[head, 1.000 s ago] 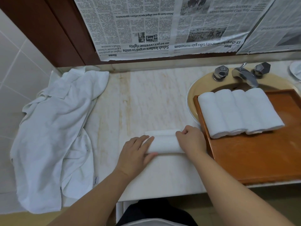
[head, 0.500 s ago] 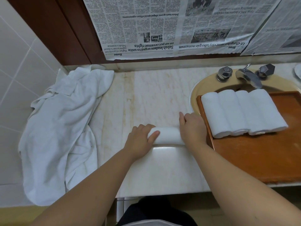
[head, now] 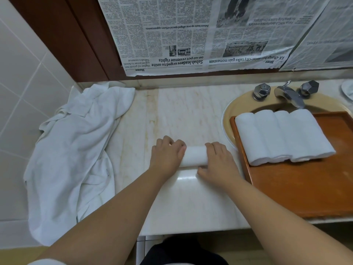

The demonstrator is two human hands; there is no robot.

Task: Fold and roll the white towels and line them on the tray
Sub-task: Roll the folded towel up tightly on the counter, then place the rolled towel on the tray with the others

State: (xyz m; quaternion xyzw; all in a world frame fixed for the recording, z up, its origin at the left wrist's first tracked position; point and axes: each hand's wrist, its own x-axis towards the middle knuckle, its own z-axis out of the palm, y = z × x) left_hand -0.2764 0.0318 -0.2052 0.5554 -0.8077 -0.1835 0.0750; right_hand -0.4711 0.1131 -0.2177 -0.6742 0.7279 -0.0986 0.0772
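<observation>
A small white towel roll (head: 194, 156) lies crosswise on the marble counter (head: 191, 115). My left hand (head: 167, 154) grips its left end with curled fingers. My right hand (head: 219, 163) curls over its right end, thumb on the near side. A wooden tray (head: 305, 188) sits on the sink at the right. Several rolled white towels (head: 282, 136) lie side by side along the tray's far edge. A heap of loose white towels (head: 76, 150) covers the counter's left end.
A beige sink (head: 231, 111) with a chrome tap (head: 289, 94) and two handles lies under the tray's far end. Newspaper (head: 191, 35) covers the wall behind. Tiled wall stands at the left. The counter's front edge runs just below my forearms.
The flat part of the towel has vanished into the roll, which moved away from me. Both hands followed it and now curl over its ends.
</observation>
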